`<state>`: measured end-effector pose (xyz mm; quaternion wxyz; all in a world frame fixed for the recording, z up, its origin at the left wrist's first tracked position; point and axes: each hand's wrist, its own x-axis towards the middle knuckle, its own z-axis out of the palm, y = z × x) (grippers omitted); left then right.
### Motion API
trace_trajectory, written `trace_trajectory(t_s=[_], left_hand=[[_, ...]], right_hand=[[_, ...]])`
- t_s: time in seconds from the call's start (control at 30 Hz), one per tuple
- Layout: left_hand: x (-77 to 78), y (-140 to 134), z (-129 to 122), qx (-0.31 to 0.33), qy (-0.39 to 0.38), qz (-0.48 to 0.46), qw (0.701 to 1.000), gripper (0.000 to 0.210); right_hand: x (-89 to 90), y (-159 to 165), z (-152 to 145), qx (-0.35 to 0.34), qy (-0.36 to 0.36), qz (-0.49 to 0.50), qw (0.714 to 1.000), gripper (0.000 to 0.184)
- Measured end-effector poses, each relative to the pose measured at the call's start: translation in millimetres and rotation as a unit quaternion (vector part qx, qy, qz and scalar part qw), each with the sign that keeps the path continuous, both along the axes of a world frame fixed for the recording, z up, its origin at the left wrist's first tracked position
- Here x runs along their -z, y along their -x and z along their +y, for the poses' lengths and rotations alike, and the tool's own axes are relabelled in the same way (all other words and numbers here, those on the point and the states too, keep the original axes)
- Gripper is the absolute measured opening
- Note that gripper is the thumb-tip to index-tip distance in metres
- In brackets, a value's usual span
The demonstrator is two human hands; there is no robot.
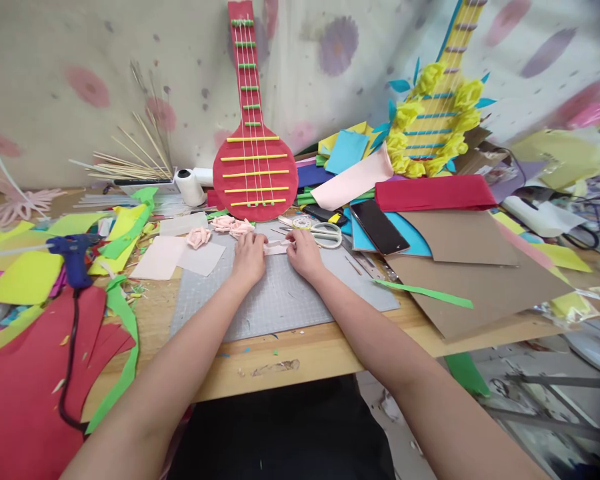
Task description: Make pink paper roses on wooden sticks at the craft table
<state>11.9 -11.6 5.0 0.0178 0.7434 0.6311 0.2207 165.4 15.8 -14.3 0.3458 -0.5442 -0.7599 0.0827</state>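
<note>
Over the grey cutting mat (285, 300), my left hand (250, 256) and my right hand (304, 252) grip the two ends of a small pale pink paper strip (276, 248). Both hands are closed, their fingertips partly hidden. Scissors (326, 233) with pale handles lie just beyond my right hand. Past my left hand are several pink paper roses, one of them a single rose (199, 237) resting by a pale pink paper square (158, 258). A red paper lute (255, 170) with yellow bars and white strings stands behind my hands.
A blue glue gun (75, 257) with a dark cord stands at the left among paper scraps. To the right, a phone (380, 227) rests on blue sheets beside brown cardboard (480, 300). A yellow flowered paper instrument (430, 127) leans at the back; wooden sticks (140, 157) are back left.
</note>
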Motion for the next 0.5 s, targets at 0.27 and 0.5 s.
trace_trajectory(t_s=[0.27, 0.5], left_hand=[[-20.3, -3, 26, 0.056, 0.042, -0.025, 0.997, 0.021], [-24.1, -15, 42, 0.027, 0.113, 0.083, 0.99, 0.023]], right_hand=[[2.9, -2, 7, 0.003, 0.015, 0.017, 1.0, 0.017], [0.3, -2, 6, -0.016, 0.03, -0.013, 0.999, 0.013]])
